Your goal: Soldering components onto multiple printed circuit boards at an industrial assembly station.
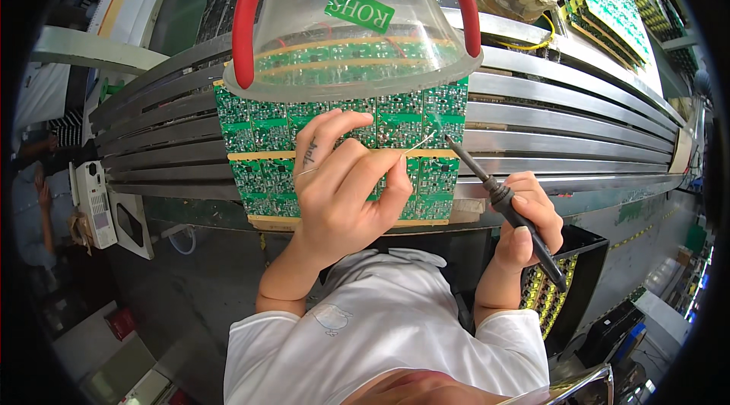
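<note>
2 left fingers (378, 165) pinch thin wire (420, 144) while right fingers (538, 215) clasp a soldering iron (502, 198).

Electronics workshop with circuit boards (262, 184)

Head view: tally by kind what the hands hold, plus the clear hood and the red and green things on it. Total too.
Soldering iron, in the right hand: 1
Wire, in the left hand: 1
Hood: 1
Red tubes: 2
Green label: 1
Total: 6
</note>
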### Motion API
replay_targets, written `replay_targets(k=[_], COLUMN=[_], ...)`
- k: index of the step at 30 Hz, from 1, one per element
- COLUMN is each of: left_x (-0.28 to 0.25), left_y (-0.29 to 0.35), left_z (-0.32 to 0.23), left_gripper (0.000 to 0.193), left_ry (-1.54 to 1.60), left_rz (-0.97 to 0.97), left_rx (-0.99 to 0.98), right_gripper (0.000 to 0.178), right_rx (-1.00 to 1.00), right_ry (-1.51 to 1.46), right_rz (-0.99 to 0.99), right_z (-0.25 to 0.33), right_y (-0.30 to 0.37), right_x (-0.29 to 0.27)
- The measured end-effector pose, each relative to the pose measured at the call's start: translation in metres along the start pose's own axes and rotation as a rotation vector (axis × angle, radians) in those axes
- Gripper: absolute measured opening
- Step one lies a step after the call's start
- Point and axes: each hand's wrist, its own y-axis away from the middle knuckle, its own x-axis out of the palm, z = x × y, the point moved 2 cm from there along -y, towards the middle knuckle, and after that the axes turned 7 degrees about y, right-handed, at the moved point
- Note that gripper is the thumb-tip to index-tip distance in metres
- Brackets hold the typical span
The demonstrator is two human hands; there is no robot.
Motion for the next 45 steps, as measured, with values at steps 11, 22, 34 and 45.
replay_targets(k=[11, 22, 34, 45], left_x=[0.003, 0.003, 0.005, 0.021], left_y=[-0.002, -0.003, -0.003, 0.001], left_z=[-0.002, -0.003, -0.006, -0.011], left_gripper=[0.019, 0.018, 0.019, 0.018], left_ry=[-0.056, -0.093, -0.116, -0.046], left_rz=[0.023, 0.044, -0.023, 0.031], left_rx=[-0.009, -0.001, 0.035, 0.072], right_gripper=[0.024, 0.025, 0.026, 0.024], right_rx=[0.069, -0.002, -0.035, 0.005], right_ry=[-0.006, 0.120, 0.109, 0.083], right_rz=[0.003, 0.054, -0.070, -0.026], right_z=[-0.001, 0.009, 0.007, 0.008], right_y=[-0.002, -0.006, -0.005, 0.003], right_x=[0.004, 0.005, -0.008, -0.012])
